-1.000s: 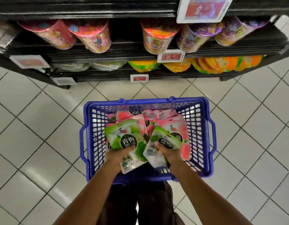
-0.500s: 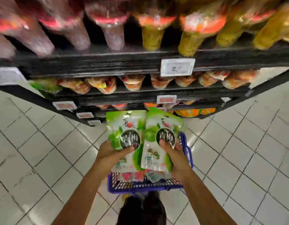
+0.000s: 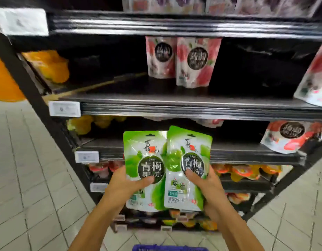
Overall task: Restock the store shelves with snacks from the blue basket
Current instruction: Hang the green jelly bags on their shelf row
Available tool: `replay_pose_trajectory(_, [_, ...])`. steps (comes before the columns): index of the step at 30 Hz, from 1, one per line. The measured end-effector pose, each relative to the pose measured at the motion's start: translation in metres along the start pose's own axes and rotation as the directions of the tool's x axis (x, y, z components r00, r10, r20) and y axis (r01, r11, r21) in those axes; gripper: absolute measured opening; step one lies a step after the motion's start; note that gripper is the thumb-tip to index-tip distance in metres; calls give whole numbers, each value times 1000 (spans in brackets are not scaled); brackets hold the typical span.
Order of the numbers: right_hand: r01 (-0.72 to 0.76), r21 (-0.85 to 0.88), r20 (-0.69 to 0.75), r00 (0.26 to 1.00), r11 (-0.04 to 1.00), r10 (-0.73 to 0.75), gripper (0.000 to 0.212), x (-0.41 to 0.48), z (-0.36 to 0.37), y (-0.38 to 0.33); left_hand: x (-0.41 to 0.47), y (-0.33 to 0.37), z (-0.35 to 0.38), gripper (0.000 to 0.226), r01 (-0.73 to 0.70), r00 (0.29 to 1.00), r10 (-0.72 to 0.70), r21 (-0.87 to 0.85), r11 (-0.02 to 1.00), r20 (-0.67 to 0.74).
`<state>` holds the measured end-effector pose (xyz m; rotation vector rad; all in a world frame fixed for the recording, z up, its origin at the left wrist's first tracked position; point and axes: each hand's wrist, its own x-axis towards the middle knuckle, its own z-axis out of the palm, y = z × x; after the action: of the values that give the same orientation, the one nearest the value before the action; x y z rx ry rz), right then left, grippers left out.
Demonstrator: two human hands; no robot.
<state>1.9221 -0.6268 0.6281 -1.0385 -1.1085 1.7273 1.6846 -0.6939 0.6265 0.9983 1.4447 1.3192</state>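
Two pouches in hand, upright, long axes vertical: left green pouch (image 3: 144,169) pinched low by left hand (image 3: 124,185), thumb across front; right green pouch (image 3: 189,165) pinched likewise by right hand (image 3: 209,187), overlapping its neighbour. Both below shelf board (image 3: 174,104) bearing pink pouches (image 3: 192,62). Bare left stretch of that board straight up from grips, judged nearer left hand.

Black upper shelf (image 3: 174,104): two pink pouches (image 3: 192,62) upright mid-shelf, tilted pink pouch (image 3: 314,77) far right, orange packs (image 3: 51,66) far left. Lower shelf (image 3: 247,153): leaning pink pack (image 3: 290,136) at right. Tiled floor (image 3: 30,178): blue basket (image 3: 167,248).
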Motion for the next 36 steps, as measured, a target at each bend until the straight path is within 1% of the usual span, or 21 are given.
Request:
replay_pose_trajectory(3, [126, 10, -23, 992, 992, -126, 64, 1, 19, -61, 5, 60, -2, 45, -135, 990, 136, 11, 991, -37])
replay_pose_trajectory(6, [225, 11, 3, 974, 974, -225, 57, 1, 30, -116, 8, 109, -4, 37, -236, 968, 236, 7, 972, -84])
replay_pose_trajectory(9, [307, -35, 42, 951, 951, -305, 58, 2, 37, -158, 9, 152, -7, 38, -336, 935, 334, 0, 942, -122])
replay_pose_trajectory(11, [361, -42, 64, 931, 932, -358, 63, 3, 41, -182, 9, 179, -9, 40, -396, 910, 393, 1, 918, -133])
replay_pose_trajectory(14, [444, -58, 94, 894, 894, -438, 64, 3, 48, -215, 8, 214, -11, 47, -471, 870, 472, 42, 881, -143])
replay_pose_trajectory(18, [524, -39, 143, 846, 851, -514, 49, 7, 58, -255, 13, 258, -22, 49, -528, 831, 535, 85, 845, -152])
replay_pose_trajectory(20, [554, -31, 173, 822, 832, -542, 43, 8, 66, -277, 14, 283, -28, 45, -558, 813, 565, 86, 825, -144])
replay_pose_trajectory(22, [605, -34, 193, 785, 796, -588, 45, 8, 75, -298, 15, 310, -34, 42, -596, 788, 602, 83, 798, -127])
replay_pose_trajectory(25, [689, -61, 188, 719, 723, -669, 51, 2, 95, -331, 14, 351, -47, 44, -663, 734, 666, 73, 745, -132])
replay_pose_trajectory(29, [784, -35, 139, 617, 619, -774, 44, -9, 130, -387, 11, 407, -67, 39, -722, 678, 726, 78, 687, -117])
replay_pose_trajectory(33, [841, -123, 89, 537, 526, -839, 45, -13, 168, -450, 13, 452, -88, 35, -705, 704, 706, 41, 708, -79])
replay_pose_trajectory(36, [832, -222, 61, 532, 508, -845, 43, -6, 195, -487, 18, 468, -101, 27, -721, 686, 719, 33, 692, -108])
